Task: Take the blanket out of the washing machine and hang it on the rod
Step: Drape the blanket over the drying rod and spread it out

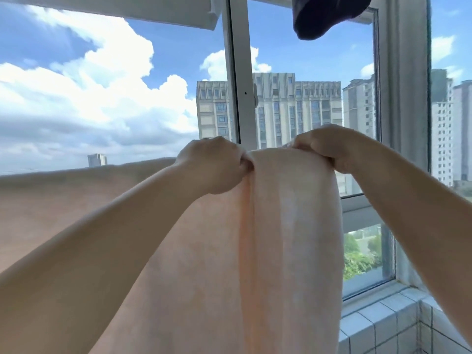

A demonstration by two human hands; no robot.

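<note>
Our left hand [217, 164] and right hand [329, 149] both pinch the top fold of the pale peach fleece blanket [281, 226], draped high before the window; rod hidden. We should slide hands apart evenly, smoothing bunches.

Peach blanket [281, 251] draped over a hidden rod, hanging down.
</note>
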